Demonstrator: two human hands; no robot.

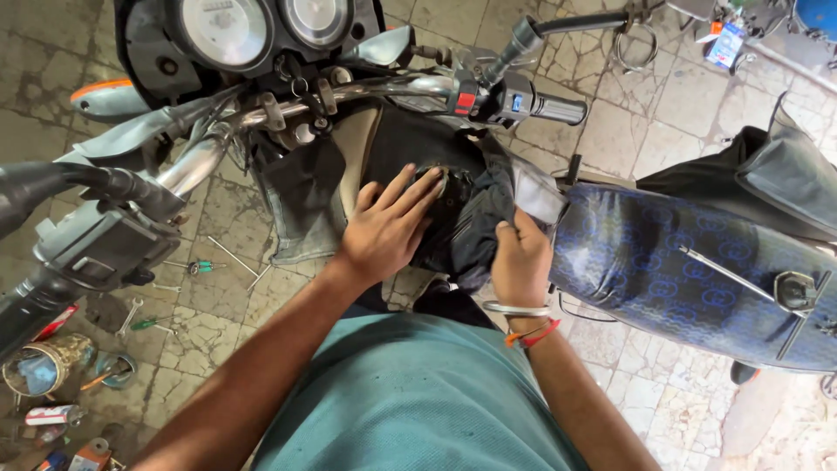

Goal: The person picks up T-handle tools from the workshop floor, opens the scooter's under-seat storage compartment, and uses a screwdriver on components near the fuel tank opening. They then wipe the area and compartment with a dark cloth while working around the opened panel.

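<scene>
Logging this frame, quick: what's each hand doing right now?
Left hand: open, flat on the black tank cover.
Right hand: closed, gripping the cover's edge.

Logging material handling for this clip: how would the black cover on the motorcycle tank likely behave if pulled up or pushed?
The black tank cover is probably floppy: it bunches into folds where the right hand grips it. It looks light, thin fabric or vinyl. Under the flat left hand it would likely slide and wrinkle rather than hold shape.
</scene>
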